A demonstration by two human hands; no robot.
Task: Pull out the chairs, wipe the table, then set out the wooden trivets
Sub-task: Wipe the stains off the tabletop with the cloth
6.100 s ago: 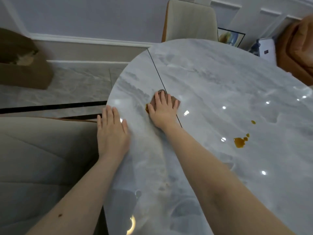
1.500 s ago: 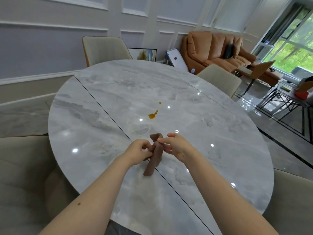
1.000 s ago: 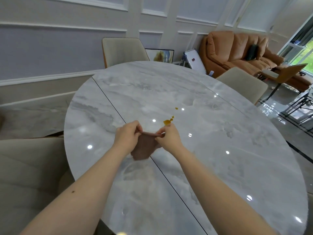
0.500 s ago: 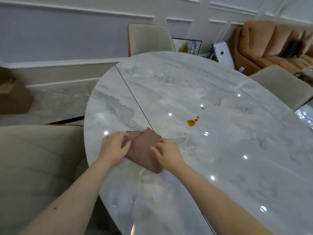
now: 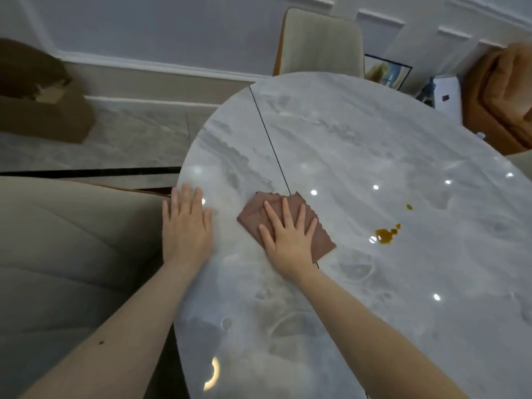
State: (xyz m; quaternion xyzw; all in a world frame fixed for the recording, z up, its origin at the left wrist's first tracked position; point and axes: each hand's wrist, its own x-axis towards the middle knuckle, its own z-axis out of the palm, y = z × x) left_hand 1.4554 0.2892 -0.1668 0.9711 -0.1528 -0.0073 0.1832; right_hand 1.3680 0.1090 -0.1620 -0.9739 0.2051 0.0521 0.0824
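Right grip (image 5: 289, 237) flat, fingers spread straight, pressing down on brown cloth (image 5: 290, 223); nothing curled around it. Left grip (image 5: 185, 228) also flat, fingers straight and together, palm resting on bare marble surface (image 5: 374, 139) at its left edge, holding nothing. Cloth is folded to a rough square, dull reddish-brown, zigzag-cut edges showing on far and right sides, lying on the dark seam line (image 5: 270, 142) that crosses the surface. Amber spill (image 5: 384, 235) with small droplets sits right of cloth, apart from it, not touched. Surface is glossy grey-white marble, oval, light spots reflected. Beige chair (image 5: 72, 254) near left, beside the surface edge; another beige chair (image 5: 319, 41) at far side. Orange sofa (image 5: 501, 93) far right, cardboard box (image 5: 40, 108) on floor far left.
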